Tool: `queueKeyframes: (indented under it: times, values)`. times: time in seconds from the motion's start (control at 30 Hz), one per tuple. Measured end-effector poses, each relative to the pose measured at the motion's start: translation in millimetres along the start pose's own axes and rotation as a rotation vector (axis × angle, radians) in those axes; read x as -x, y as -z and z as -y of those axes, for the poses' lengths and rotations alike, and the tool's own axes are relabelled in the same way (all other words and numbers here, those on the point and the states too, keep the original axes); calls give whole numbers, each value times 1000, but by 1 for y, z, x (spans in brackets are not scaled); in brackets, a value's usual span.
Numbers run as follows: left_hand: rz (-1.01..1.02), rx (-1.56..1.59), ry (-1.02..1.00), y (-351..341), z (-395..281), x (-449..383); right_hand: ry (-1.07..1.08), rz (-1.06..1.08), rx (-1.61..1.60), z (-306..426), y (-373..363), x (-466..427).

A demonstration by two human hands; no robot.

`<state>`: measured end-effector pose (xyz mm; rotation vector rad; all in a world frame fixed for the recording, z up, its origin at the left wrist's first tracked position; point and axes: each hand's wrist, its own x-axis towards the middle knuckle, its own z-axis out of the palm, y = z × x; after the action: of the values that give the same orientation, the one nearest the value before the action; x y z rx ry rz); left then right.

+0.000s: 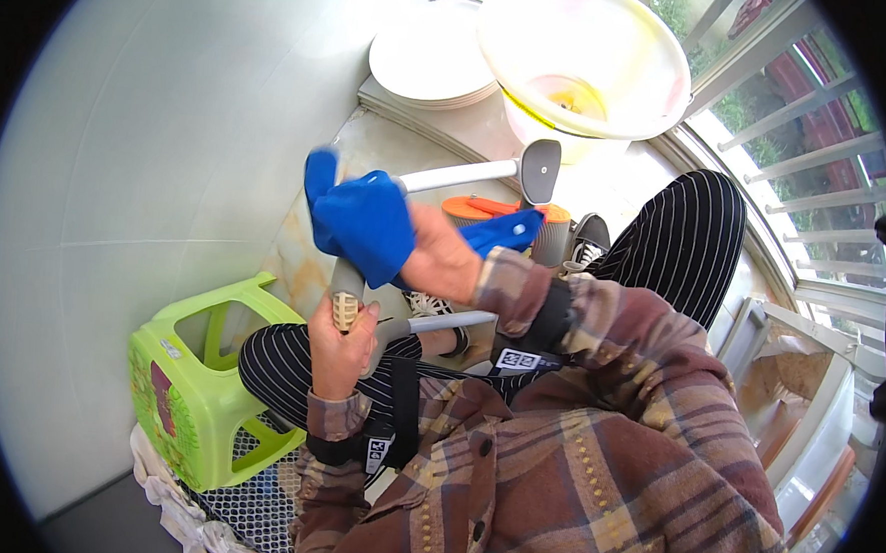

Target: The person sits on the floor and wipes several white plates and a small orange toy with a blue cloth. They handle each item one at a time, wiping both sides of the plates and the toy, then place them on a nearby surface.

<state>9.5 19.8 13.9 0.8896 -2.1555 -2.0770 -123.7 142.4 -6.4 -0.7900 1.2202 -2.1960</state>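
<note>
My left hand (342,346) grips a grey plastic part of a tubular frame, around a beige ribbed end piece (346,311). A blue cloth (367,224) is bunched over the grey part just above that hand. My right hand (440,257) is closed on the cloth, and one corner trails out to its right. Beyond the cloth, a white tube (459,176) of the frame runs to a flat grey end piece (541,173). A second, lower tube (452,322) extends right from near my left hand. The cloth hides the upper joint.
A light green plastic stool (218,407) lies tipped on its side at left, over dark mesh (251,499). Ahead are stacked white plates (432,54), a large pale bucket (596,74) and a grey ribbed container with an orange lid (550,237). A barred window (809,168) borders the right.
</note>
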Motion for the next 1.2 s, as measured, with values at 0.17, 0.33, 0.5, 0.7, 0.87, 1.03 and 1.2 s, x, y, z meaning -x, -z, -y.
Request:
queueKeyframes:
  times: [0.17,0.33,0.5,0.7,0.87,1.03,1.2]
  values:
    - [17,47,0,6,-10,-15,-207,-259,-259,39,52,23]
    - [37,83,69,38,-22,-54,-321,-213,-726,85,141,58]
    - [69,-48,81,88,-41,-118,-253,-126,-269,119,169,80]
    - [-52,-153,105,138,-32,-163,-328,-111,260,110,122,66]
    - [-82,-366,26,156,-11,-175,-169,102,404,94,100,14]
    - [-50,-428,65,160,-2,-178,-95,-54,36,40,93,-40]
    - [-31,-440,56,162,0,-179,-1,-378,565,-26,98,-59]
